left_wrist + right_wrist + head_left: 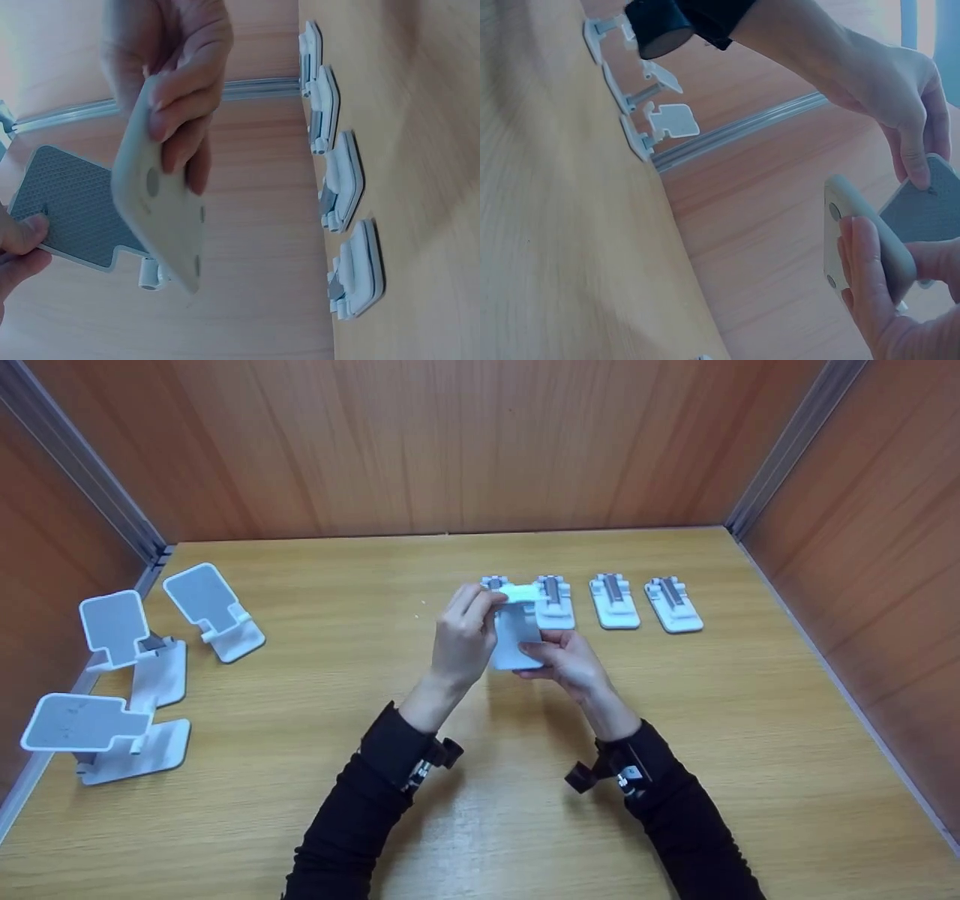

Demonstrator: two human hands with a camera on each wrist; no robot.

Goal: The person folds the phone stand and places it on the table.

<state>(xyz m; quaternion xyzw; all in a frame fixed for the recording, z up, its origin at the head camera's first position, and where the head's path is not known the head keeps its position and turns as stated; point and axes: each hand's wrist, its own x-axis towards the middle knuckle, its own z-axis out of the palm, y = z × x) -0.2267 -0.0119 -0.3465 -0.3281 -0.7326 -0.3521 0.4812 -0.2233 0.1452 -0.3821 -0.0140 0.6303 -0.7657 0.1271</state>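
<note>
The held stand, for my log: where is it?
In the head view, the held stand is just right of centre, between left hand and right hand.

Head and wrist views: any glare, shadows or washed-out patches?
Head: the held stand is bright near its top, with soft shadows and a faint sheen on the table; left wrist: upper-left corner washed out; right wrist: bright strip at top right.
</note>
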